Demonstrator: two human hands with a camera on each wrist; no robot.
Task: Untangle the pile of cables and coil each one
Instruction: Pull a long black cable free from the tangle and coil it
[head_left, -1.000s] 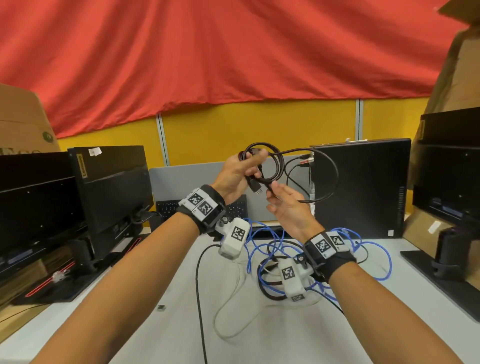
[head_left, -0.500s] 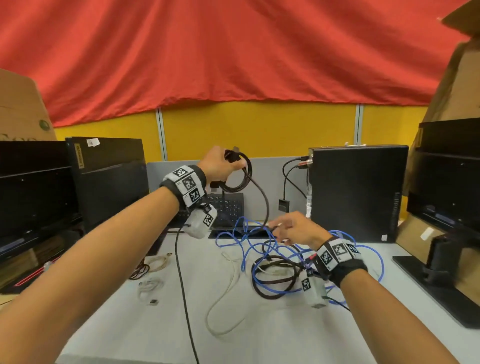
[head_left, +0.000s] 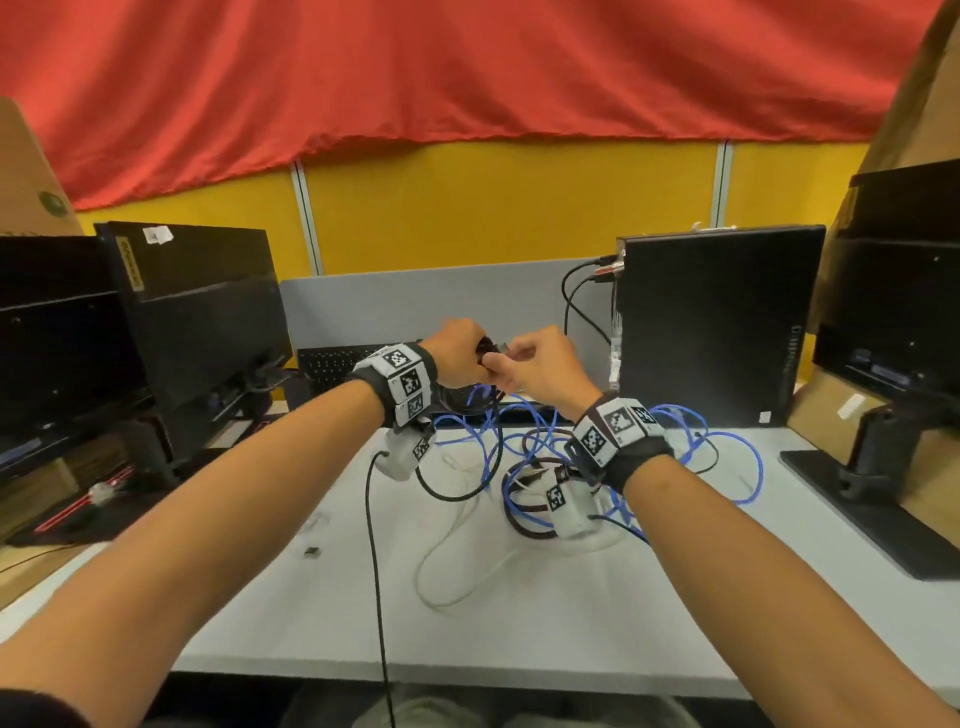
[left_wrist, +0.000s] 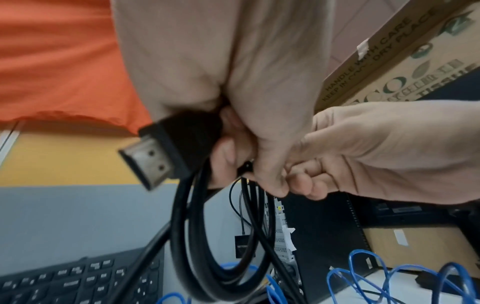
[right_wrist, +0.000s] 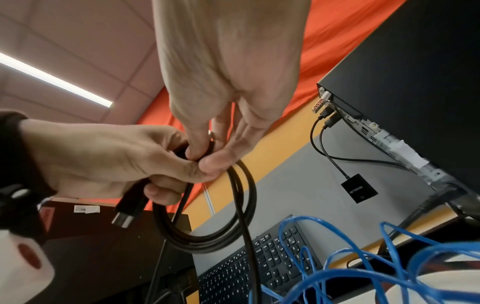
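My left hand (head_left: 457, 353) grips a coiled black HDMI cable (left_wrist: 197, 257) above the back of the table, with its plug (left_wrist: 153, 156) sticking out of the fist. My right hand (head_left: 540, 364) meets it and pinches a strand of the same cable (right_wrist: 241, 205) at the top of the coil between thumb and fingers. The loops hang below both hands. On the white table (head_left: 571, 623) under them lies the tangled pile: a blue network cable (head_left: 748, 467), a dark brown cable (head_left: 511, 514) and a thin white cable (head_left: 441, 571).
Black monitors (head_left: 197, 312) stand at the left, and a black PC tower (head_left: 717, 327) with plugged-in leads at the back right. A keyboard (head_left: 337, 364) lies behind the pile. A monitor stand (head_left: 872, 499) sits at the right. A thin black lead (head_left: 371, 545) runs off the front edge.
My left hand has come down and to the right with the coil. My right hand has risen from the pile and now pinches the black cable at the coil.
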